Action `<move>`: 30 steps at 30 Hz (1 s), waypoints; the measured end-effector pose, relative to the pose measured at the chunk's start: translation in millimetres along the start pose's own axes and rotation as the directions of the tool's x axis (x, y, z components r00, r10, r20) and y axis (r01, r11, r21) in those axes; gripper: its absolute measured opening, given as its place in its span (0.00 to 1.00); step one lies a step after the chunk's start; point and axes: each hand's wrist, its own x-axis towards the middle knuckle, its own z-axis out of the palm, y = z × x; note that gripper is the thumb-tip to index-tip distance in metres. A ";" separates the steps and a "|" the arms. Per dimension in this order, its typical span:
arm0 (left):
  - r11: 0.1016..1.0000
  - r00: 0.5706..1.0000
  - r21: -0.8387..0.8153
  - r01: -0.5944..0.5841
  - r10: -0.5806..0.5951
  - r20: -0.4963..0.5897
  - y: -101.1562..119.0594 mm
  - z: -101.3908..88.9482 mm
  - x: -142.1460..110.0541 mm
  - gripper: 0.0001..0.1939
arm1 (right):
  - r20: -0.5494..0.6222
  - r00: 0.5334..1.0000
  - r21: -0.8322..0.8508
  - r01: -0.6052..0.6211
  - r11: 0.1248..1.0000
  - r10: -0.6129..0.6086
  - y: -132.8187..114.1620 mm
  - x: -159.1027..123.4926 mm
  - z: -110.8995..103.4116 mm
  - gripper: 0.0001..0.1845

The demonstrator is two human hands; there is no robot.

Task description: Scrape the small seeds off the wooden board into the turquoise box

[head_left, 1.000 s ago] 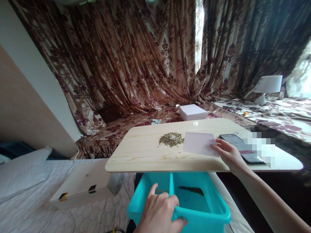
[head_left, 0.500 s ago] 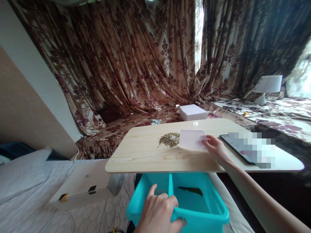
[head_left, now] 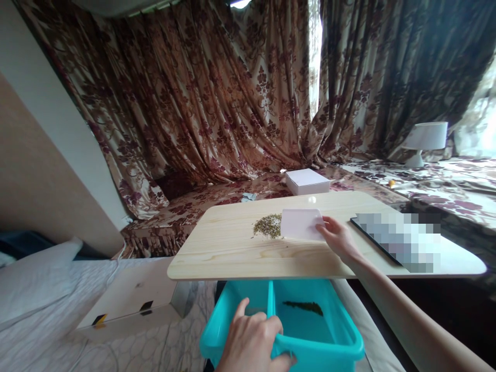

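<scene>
My right hand [head_left: 338,239] grips a white plastic card [head_left: 300,224] by its right edge. The card stands on the light wooden table [head_left: 232,253], and its left edge touches a small pile of greenish seeds [head_left: 267,226]. Below the table's near edge sits a turquoise bin [head_left: 310,336] split into two compartments; the right one holds a thin layer of dark green seeds [head_left: 304,307]. My left hand [head_left: 253,343] clasps the bin's near rim, fingers curled over it.
A dark phone [head_left: 372,237], partly blurred out, lies on the table to the right of my hand. Behind the table are a white box [head_left: 307,181], heavy patterned curtains and a white lamp [head_left: 424,139]. At lower left a flat white box [head_left: 132,299] rests on bedding.
My right hand has slid the white card leftward across the table until it reaches the seed pile, partly covering its right side. The left hand stays on the bin rim.
</scene>
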 end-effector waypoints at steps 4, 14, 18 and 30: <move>1.000 1.000 -0.005 0.004 -0.004 0.010 -0.7 -0.2 -0.2 0.11 | 0.018 1.000 -0.011 0.001 1.000 -0.001 0.1 1.2 0.2 0.10; 1.000 1.000 -0.005 -0.005 0.005 0.007 -3.2 1.2 -0.8 0.11 | -0.025 1.000 -0.058 -0.002 0.998 0.000 -9.5 -3.5 -12.0 0.09; 1.000 1.000 -0.015 -0.024 0.025 0.007 -8.8 3.2 0.8 0.13 | -0.008 1.000 -0.045 0.003 0.999 -0.003 -6.0 -2.3 -8.8 0.09; 0.998 0.999 0.050 -0.045 0.044 0.024 -13.2 6.6 7.8 0.07 | -0.020 1.000 -0.053 0.008 0.999 -0.009 -6.3 -1.4 -17.0 0.08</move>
